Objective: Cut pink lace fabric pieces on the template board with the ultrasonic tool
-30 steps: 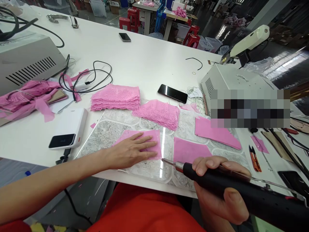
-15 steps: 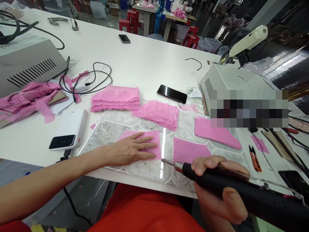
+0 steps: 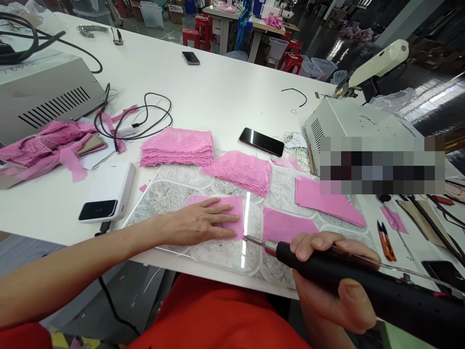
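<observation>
My left hand (image 3: 198, 222) lies flat with fingers spread on a pink fabric piece (image 3: 232, 206), pressing it against the marble-patterned board (image 3: 221, 254). In my right hand (image 3: 327, 271) is a thick black handheld tool (image 3: 385, 295) with a slim metal tip. That tip is at the fabric's lower right corner, close to my left fingers; whether it touches the cloth I cannot tell. Just right of it lies another pink fabric piece (image 3: 286, 225), partly hidden by my right hand. A stack of plain pink pieces (image 3: 327, 201) rests further right.
Behind are two stacks of pink lace, one left (image 3: 176, 148) and one right (image 3: 240, 170). A black phone (image 3: 261, 141) lies beyond them. Grey machine boxes flank the board, left (image 3: 47, 92) and right (image 3: 348, 121). A white power bank (image 3: 107, 194) and orange thread snips (image 3: 385, 242) lie nearby.
The whole view has shifted slightly. The tool tip has moved a very little up at the fabric's corner; my left hand keeps its place on the cloth.
</observation>
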`<state>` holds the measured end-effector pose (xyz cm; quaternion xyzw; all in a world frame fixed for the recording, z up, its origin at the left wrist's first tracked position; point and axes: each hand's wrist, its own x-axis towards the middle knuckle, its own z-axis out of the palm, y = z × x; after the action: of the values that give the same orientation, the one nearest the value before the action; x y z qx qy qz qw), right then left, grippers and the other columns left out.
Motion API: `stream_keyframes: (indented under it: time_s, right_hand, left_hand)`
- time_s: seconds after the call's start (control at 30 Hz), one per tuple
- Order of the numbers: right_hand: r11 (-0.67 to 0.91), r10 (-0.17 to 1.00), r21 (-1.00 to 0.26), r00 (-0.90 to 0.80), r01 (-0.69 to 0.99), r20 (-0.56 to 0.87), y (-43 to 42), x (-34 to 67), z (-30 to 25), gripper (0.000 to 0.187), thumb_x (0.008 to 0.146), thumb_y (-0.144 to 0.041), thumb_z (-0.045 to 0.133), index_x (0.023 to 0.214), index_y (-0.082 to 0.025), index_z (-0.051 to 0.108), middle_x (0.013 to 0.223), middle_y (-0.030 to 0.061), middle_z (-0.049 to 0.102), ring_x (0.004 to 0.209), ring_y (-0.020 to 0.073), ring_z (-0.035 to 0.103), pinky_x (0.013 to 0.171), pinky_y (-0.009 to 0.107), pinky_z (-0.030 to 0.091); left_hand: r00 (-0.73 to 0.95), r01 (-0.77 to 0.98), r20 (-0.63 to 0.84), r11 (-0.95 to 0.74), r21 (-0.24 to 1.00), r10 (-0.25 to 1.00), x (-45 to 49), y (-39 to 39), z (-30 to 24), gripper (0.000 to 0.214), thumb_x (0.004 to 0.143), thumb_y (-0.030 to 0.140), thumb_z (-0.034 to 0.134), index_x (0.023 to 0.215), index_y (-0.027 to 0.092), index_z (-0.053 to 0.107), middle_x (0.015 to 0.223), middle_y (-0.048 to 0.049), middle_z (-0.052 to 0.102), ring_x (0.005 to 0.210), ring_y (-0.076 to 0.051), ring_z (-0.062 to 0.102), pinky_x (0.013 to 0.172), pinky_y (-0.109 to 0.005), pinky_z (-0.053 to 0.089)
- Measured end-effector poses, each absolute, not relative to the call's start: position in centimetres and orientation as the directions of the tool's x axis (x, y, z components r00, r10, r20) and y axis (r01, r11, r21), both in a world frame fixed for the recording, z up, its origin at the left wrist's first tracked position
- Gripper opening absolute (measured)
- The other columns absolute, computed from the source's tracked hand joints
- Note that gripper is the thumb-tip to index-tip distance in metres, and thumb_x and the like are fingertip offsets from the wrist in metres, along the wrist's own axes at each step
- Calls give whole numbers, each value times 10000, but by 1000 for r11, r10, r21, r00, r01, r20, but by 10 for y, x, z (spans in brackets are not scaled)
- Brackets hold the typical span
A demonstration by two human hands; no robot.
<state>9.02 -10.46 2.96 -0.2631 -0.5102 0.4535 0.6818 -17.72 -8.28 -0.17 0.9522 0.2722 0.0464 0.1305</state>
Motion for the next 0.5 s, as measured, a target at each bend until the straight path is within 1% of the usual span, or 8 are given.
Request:
stream_keyframes:
  time_s: [0.17,0.3,0.4,0.5]
  right_hand:
    - [445,889,-826,62,-346,453,-103,87,28,215,788,-285,577,996,-231,596,840,7,611,605,155,568,562,378,464]
    - [453,885,-824,64,-340,461,-103,87,26,216,782,-288,579,990,-233,593,833,10,608,600,153,560,556,374,457]
    - [446,891,-831,70,-333,449,-103,87,26,208,779,-295,585,978,-235,590,832,8,603,597,150,555,555,369,453]
    - [449,890,-835,79,-318,448,-103,87,27,206,776,-296,577,972,-236,591,827,6,602,596,149,553,557,367,455]
  left_hand:
    - [852,494,53,-835,243,520,-177,-83,-1,492,965,115,474,1405,335,466,1528,-20,369,1452,-226,264,1204,-460,192]
    - [858,494,32,-841,219,513,-176,-83,0,459,985,139,447,1406,324,468,1534,-31,354,1451,-237,265,1199,-468,197]
    - [859,495,13,-837,231,512,-176,-82,0,445,997,159,430,1408,327,465,1537,-33,347,1451,-244,261,1198,-478,190]
    - [852,505,8,-827,248,523,-176,-82,0,452,992,166,454,1403,352,465,1528,-18,367,1449,-229,272,1203,-468,186]
